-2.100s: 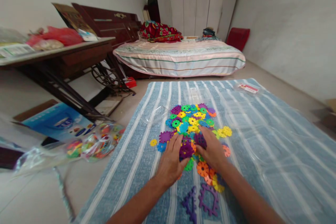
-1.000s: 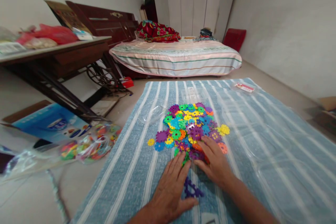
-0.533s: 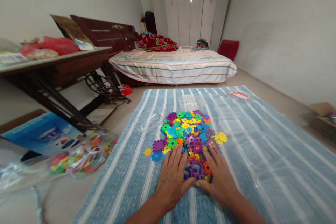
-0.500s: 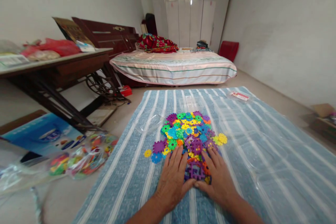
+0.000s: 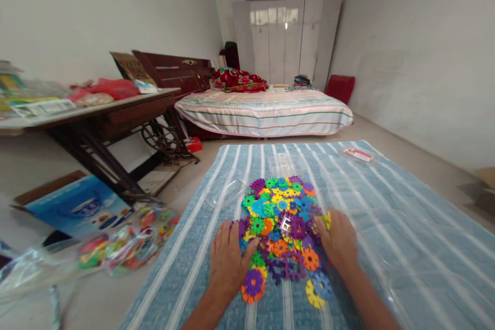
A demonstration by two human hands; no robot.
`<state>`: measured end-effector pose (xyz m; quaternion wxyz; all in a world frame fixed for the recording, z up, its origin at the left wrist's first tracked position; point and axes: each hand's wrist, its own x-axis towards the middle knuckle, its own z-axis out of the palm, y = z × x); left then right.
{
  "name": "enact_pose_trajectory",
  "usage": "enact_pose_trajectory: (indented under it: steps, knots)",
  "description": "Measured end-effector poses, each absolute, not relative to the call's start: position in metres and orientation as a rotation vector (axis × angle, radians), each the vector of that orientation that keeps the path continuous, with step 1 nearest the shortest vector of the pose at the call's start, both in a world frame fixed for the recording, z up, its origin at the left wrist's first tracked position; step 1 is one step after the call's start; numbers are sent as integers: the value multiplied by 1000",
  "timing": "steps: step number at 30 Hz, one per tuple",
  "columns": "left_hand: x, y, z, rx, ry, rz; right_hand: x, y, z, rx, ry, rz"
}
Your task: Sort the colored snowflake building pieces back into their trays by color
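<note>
A heap of colourful plastic gear-shaped pieces (image 5: 284,219) lies on a blue striped mat (image 5: 386,227) on the floor. My left hand (image 5: 227,260) lies flat with its fingers stretched out against the heap's left side. My right hand (image 5: 340,240) presses flat against the heap's right side, fingers together. Neither hand holds a piece. A purple and orange disc (image 5: 253,286) sits just right of my left hand. A yellow piece and a blue piece (image 5: 317,289) lie near my right wrist.
A clear bag of more colourful pieces (image 5: 124,245) lies on the floor at left, next to a blue box (image 5: 77,209). A dark wooden table (image 5: 96,113) stands at left. A bed (image 5: 266,108) is beyond the mat. A small packet (image 5: 358,153) lies at the mat's far right.
My hands have moved apart, from together at the heap's near edge to its left and right sides. The heap has spread toward me. The camera has tilted up.
</note>
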<state>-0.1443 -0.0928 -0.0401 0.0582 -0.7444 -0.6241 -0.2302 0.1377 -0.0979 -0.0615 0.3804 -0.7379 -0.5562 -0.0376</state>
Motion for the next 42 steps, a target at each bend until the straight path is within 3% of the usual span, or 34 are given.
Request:
enact_pose_trajectory:
  steps: [12,33,42]
  knots:
    - [-108,-97,-60,-2518,-1853,-1096,95,-98,-58,-1378,-1537,360]
    - [-101,-82,-43,-2352,-1895,-1276,118,-102,-61,-1503,-1216,359]
    - [-105,-78,-49,-2324,-1925,-1252,123,-101,-61,-1565,-1182,526]
